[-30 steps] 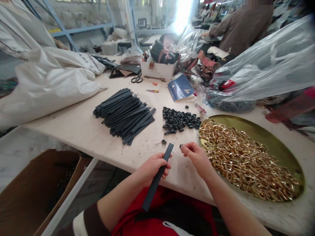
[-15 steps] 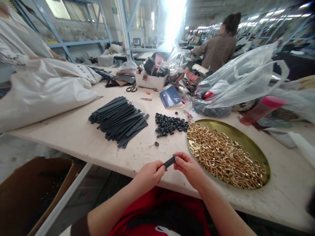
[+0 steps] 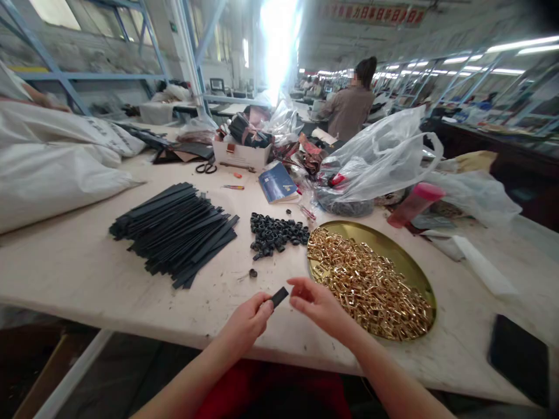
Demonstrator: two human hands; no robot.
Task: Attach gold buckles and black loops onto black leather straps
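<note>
Between the thumb and fingers of my left hand [image 3: 250,319] is a black strap piece [image 3: 279,297], its free end pointing right. My right hand [image 3: 317,305] hovers just beside that end, thumb and fingers apart and nothing visible in them. A heap of small black loops [image 3: 277,235] lies beyond my hands, with one loose loop [image 3: 253,273] nearer. To the left rests a thick stack of long black strips [image 3: 174,230]. On the right, a round golden tray [image 3: 408,256] holds many gold metal buckles [image 3: 371,285].
A dark phone-like slab [image 3: 519,358] lies at the right edge. Farther back are a blue booklet [image 3: 278,183], black scissors [image 3: 206,167], a white box [image 3: 242,156], a pink-capped bottle [image 3: 414,205] and a clear plastic bag [image 3: 375,157]. White sacks [image 3: 56,169] cover the left side.
My right hand has let go of the strap piece's end and its fingers have spread. My left hand still grips the piece. The view has turned to the right.
</note>
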